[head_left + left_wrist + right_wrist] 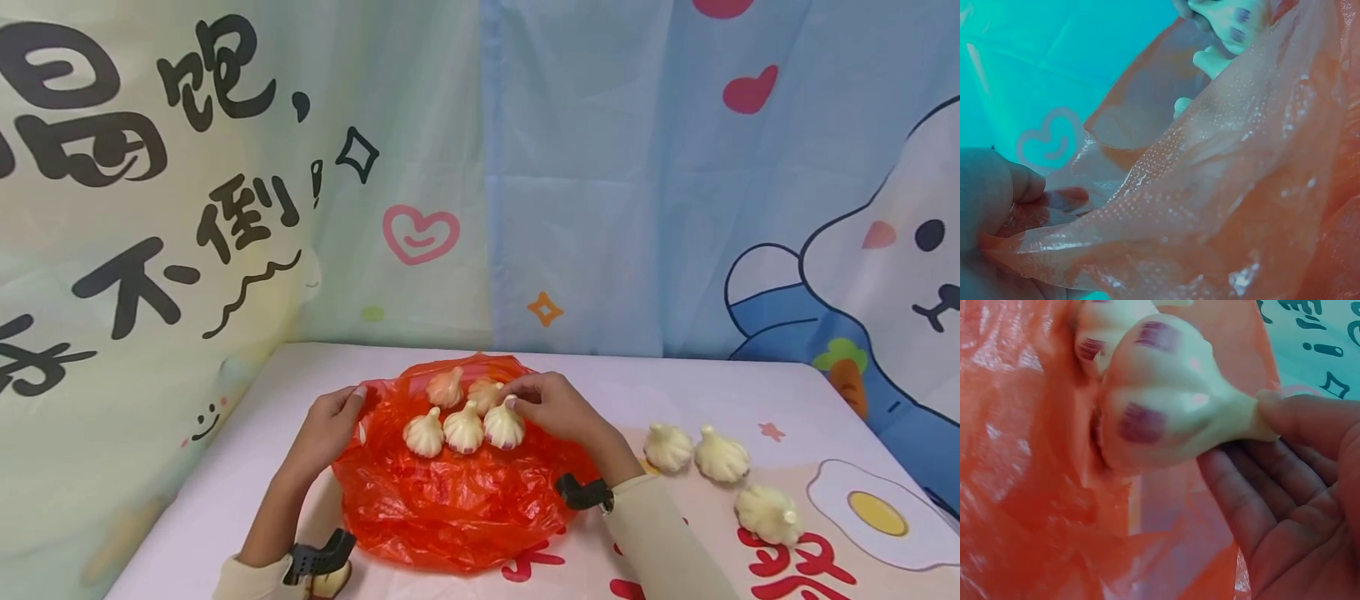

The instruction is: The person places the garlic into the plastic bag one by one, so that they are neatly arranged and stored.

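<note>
A crumpled red plastic bag (450, 508) lies spread on the table. My left hand (333, 425) pinches its left edge between thumb and fingers; the thin film (1210, 237) stretches across the left wrist view. My right hand (558, 407) holds a garlic bulb (503, 427) by its stem, over the bag; purple patches show on the bulb (1154, 400) in the right wrist view. Beside it are two more white bulbs in a row, one on the left (423, 433) and one in the middle (463, 429). Behind them, two bulbs sit farther back, one (445, 387) partly veiled by red film.
To the right on the table (300, 367) lie three loose garlic bulbs: one (667, 447), another close by (722, 455), and a nearer one (768, 514). The printed cloth shows a fried egg (877, 512). A patterned curtain (577, 167) hangs behind the table.
</note>
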### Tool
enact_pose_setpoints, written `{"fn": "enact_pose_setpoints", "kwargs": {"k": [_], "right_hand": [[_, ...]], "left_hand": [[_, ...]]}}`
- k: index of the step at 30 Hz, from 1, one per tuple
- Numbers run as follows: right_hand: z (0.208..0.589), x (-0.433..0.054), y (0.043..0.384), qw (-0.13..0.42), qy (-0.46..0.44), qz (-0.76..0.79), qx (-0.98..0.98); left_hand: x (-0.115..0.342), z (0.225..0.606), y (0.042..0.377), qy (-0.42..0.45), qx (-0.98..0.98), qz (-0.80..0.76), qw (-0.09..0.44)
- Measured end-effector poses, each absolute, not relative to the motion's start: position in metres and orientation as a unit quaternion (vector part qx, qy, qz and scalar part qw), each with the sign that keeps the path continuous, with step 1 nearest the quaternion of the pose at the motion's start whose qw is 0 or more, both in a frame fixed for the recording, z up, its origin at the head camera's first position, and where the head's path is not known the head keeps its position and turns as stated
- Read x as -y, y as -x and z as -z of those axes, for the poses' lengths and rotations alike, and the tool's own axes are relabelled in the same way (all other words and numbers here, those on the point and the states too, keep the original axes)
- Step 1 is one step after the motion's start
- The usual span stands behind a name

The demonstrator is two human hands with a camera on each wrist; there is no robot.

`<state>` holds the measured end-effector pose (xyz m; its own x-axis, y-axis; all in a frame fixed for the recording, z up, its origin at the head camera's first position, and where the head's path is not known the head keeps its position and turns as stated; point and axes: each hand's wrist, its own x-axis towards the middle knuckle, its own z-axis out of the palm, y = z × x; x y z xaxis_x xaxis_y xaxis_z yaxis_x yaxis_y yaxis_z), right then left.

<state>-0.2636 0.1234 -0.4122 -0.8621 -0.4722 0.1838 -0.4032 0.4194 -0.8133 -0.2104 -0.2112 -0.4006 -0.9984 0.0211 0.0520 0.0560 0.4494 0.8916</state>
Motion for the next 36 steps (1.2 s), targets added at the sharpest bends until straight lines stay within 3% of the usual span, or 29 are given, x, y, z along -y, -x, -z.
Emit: {"fn": "enact_pose_setpoints", "kwargs": {"k": [12, 27, 36], "right_hand": [[0.434, -0.113, 0.263, 0.002, 0.184, 0.447, -0.875], [0.449, -0.115, 0.254, -0.049, 0.208, 0.489, -0.845], [0.439, -0.118, 0.245, -0.045, 0.199, 0.516, -0.832]], "left_hand": [[0.210, 0.402, 0.211, 0.024, 0.857, 0.514, 0.017], [0.211, 0.406, 0.212, 0.026, 0.852, 0.523, 0.013], [0.215, 0.404, 0.211, 0.020, 0.856, 0.516, 0.017]]}}
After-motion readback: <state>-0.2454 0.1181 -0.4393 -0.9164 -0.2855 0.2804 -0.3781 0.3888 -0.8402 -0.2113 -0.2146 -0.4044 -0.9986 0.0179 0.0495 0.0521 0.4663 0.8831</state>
